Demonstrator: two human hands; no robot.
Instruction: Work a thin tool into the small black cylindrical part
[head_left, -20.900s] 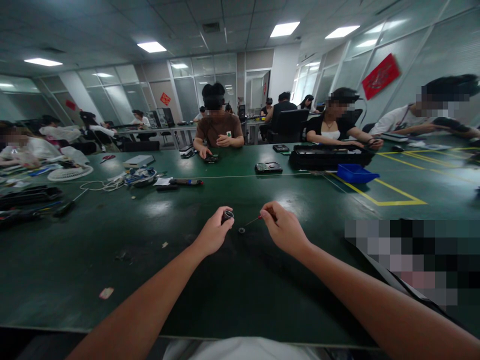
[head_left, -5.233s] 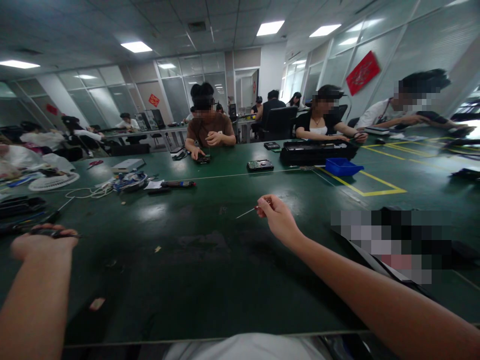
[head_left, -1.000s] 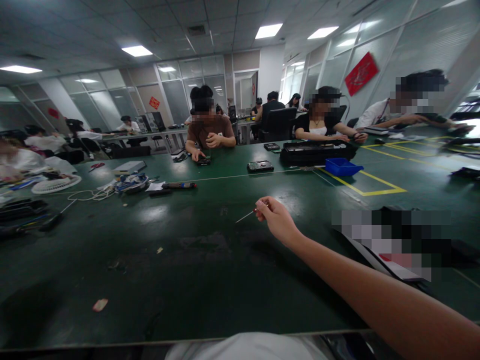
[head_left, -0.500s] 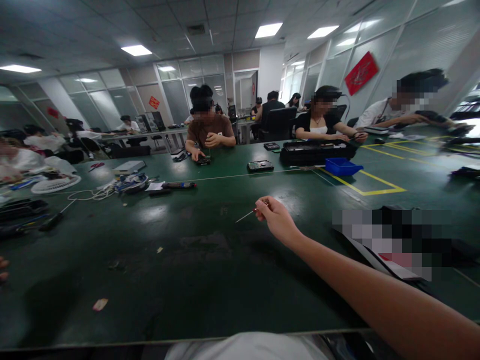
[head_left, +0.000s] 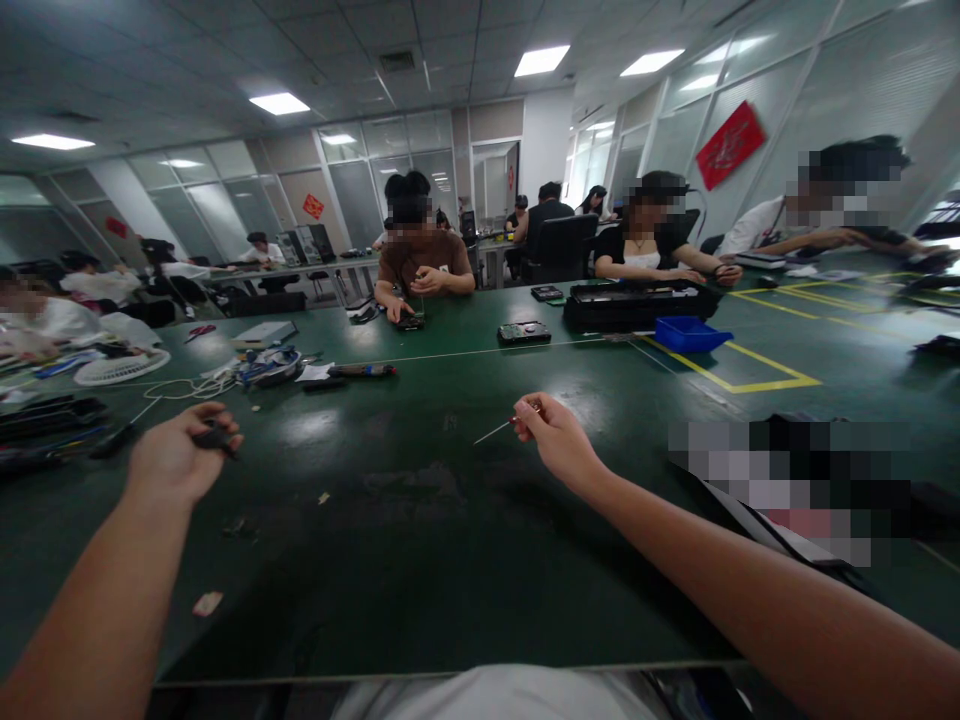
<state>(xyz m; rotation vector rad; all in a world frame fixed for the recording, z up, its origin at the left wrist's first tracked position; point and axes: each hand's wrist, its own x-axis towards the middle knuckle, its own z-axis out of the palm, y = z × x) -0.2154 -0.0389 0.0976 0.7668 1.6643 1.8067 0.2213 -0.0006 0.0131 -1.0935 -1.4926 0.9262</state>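
My right hand is closed around the handle of a thin screwdriver, held above the green table. Its slim metal shaft points left and slightly down, and a bit of reddish handle shows between the fingers. On the left side, my left hand grips a small dark object; its kind is not clear, as the fingers cover part of it. Below that hand, a few small dark bits and a scrap of paper lie on the tabletop.
Across the green table, a hard drive lies near a blue tray and a long black case. A pen-like tool, cables and a white fan are at left. Co-workers sit opposite.
My left hand has come into view from the left edge, carrying the small dark object. My right hand keeps its hold on the screwdriver in nearly the same place.
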